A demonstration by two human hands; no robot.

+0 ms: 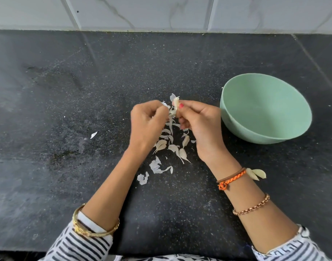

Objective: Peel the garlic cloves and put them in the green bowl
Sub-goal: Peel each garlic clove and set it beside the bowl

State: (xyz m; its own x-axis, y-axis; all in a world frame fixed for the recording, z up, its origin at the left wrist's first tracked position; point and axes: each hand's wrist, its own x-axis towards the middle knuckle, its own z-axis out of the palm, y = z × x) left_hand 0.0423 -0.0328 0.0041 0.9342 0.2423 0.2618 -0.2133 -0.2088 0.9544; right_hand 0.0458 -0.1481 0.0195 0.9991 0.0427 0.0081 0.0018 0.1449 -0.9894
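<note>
Garlic clove (pixel 176 103) pinched in right hand (pixel 199 125) fingertips, above counter (pixel 67 110). Left hand (pixel 148 125) fingers curled, pinching papery skin (pixel 171 114) hanging from clove. Loose cloves (pixel 172 146) and peels (pixel 155 166) below hands. Green bowl (pixel 265 108) just right, upright.

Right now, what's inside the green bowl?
The part of the green bowl that shows holds nothing: only smooth bare inside, no garlic yet. The near wall hides the lowest near strip of the inside. The clove being peeled is pinched in the right hand.
</note>
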